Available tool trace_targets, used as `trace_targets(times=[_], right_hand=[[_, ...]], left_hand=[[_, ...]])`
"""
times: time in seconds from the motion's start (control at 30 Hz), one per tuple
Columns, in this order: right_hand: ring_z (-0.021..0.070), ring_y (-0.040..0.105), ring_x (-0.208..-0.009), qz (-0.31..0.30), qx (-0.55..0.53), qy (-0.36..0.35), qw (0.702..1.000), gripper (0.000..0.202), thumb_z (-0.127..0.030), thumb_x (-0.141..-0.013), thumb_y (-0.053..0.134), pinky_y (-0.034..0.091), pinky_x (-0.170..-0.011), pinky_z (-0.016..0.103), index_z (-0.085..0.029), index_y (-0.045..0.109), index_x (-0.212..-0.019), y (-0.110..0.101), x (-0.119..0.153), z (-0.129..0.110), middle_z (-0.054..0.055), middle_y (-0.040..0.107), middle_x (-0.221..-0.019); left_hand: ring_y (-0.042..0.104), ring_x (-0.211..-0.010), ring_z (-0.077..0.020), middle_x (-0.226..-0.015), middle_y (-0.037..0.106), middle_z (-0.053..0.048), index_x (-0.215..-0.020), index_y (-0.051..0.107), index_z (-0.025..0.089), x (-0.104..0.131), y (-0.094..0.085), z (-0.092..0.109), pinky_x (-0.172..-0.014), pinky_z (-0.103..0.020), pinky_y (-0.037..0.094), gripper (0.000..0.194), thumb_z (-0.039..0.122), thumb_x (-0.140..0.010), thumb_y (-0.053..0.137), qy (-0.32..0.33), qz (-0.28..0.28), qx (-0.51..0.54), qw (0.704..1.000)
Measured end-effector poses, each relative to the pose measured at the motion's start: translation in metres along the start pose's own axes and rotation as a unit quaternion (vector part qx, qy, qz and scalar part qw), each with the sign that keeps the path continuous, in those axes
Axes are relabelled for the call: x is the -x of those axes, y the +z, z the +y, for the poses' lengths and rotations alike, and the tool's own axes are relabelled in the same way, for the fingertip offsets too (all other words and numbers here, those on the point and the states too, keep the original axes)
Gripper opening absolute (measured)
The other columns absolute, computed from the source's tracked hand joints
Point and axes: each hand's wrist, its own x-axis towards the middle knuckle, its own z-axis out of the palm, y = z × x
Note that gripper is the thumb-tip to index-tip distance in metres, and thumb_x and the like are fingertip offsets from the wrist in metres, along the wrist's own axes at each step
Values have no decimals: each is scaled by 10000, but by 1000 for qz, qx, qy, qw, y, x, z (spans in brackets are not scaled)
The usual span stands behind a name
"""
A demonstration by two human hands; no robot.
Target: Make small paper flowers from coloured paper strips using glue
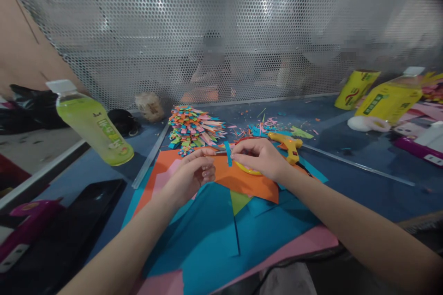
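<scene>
My left hand (195, 171) is closed, its thumb and forefinger pinching a thin stick-like piece (220, 151) that I cannot make out fully. The tip of that piece meets a short blue paper strip (228, 153), held upright in the pinched fingers of my right hand (261, 156). Partly hidden below the right hand is a yellow ring-shaped object (249, 171). Under both hands lie loose coloured sheets, orange paper (254, 185) over blue paper (204, 235). Just beyond the left hand stands a cone-like bundle of many-coloured paper strips (194, 129).
A yellow glue gun (289, 145) lies right of my hands, near paper scraps (266, 126) and a clear glue stick (360, 164). Drink bottles stand at left (95, 124) and right (391, 101). A dark phone-like slab (79, 226) lies at left. A perforated metal panel (221, 18) closes off the back.
</scene>
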Motion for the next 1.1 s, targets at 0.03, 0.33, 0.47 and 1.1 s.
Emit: trace_targets(times=[0.03, 0.33, 0.47, 1.1], right_hand=[[46, 343, -454, -7, 4, -9, 1000, 164, -287, -717, 553, 255, -422, 199, -140, 599, -661, 0, 1, -1, -34, 446, -524], [37, 360, -453, -57, 5, -32, 998, 90, -186, -706, 531, 271, -424, 191, -141, 575, -641, 4, 4, -6, -33, 495, -554], [40, 384, -466, -67, 4, -24, 997, 96, -195, -718, 529, 293, -430, 182, -146, 577, -651, 4, 4, -5, -29, 506, -562], [54, 429, -518, -60, 14, -22, 998, 104, -212, -723, 532, 324, -465, 189, -150, 580, -656, 3, 4, -4, -22, 517, -588]], left_hand=[[334, -416, -30, -484, 339, 73, -758, 537, 163, 0, 0, 0, -407, -159, 263, 144, 101, -642, 595, 0, 2, 0, 1000], [353, -435, -38, -503, 397, 67, -776, 533, 168, 0, 0, -2, -429, -175, 282, 171, 86, -637, 588, 20, -2, -12, 1000], [355, -431, -36, -513, 404, 69, -783, 533, 167, 1, 0, -2, -429, -178, 287, 213, 75, -603, 599, 20, -2, -7, 1000], [354, -465, -59, -526, 365, 52, -748, 553, 162, 3, 3, 3, -435, -192, 299, 320, 6, -479, 478, 12, -5, 14, 1000]])
